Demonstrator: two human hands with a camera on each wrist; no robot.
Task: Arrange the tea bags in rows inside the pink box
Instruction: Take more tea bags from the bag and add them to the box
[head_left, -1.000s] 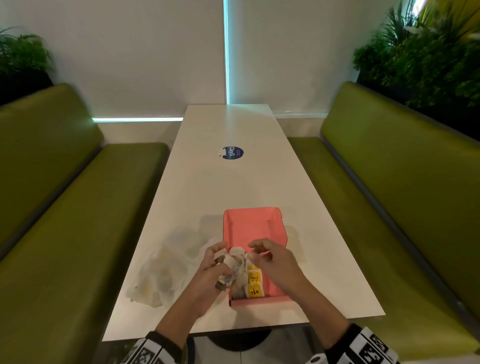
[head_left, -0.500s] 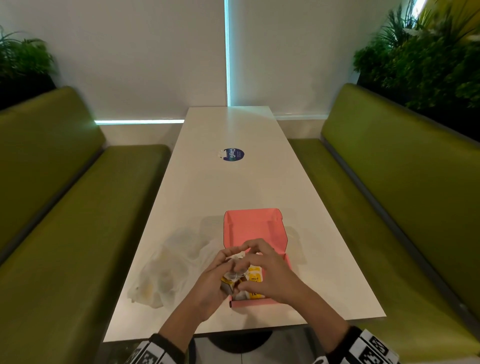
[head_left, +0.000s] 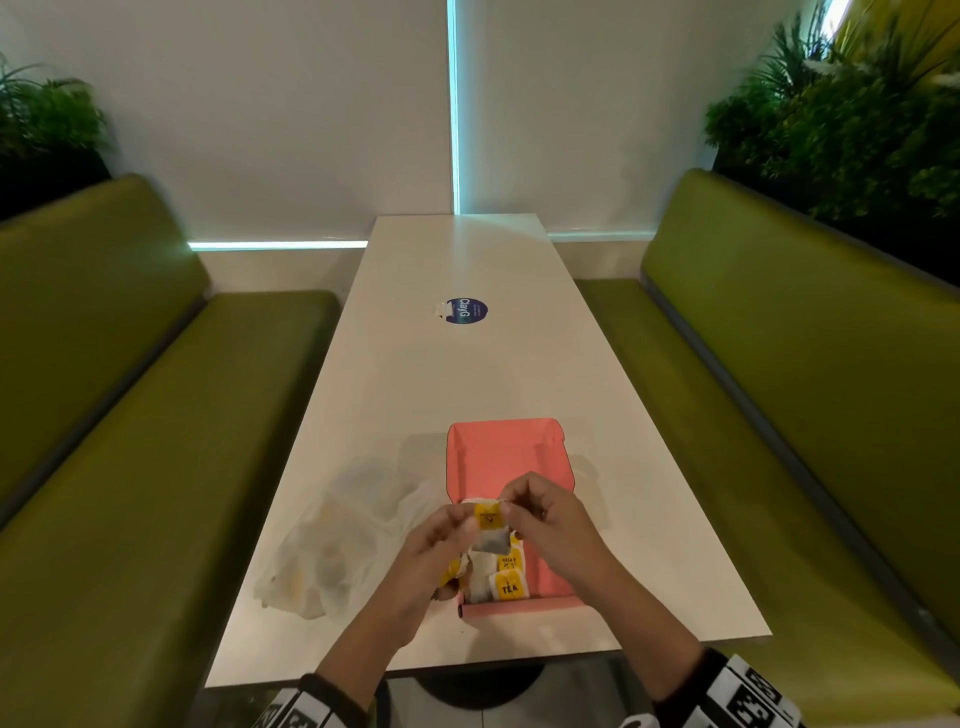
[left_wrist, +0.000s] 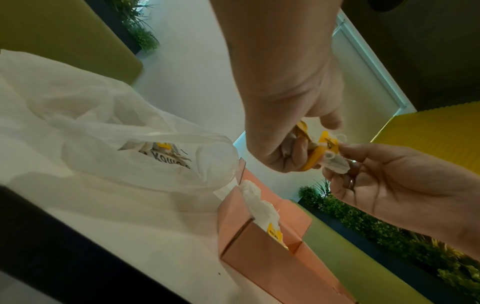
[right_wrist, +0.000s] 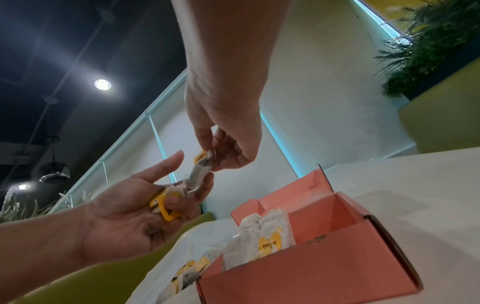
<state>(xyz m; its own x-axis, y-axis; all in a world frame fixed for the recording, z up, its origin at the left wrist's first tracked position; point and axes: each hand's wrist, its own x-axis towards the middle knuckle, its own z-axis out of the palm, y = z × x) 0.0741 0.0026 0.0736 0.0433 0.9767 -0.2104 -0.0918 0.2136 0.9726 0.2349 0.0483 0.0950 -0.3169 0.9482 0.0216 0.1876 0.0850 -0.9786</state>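
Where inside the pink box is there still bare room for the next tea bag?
The open pink cardboard box is bare along its right wall and far half. Its near-left corner is crowded with yellow-tagged tea bags, under both hands.

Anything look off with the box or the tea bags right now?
Nothing damaged or spilled. The pink box sits open and square on the table, with tea bags packed at its near end. The left hand holds a tangled bunch while the right hand pinches one bag.
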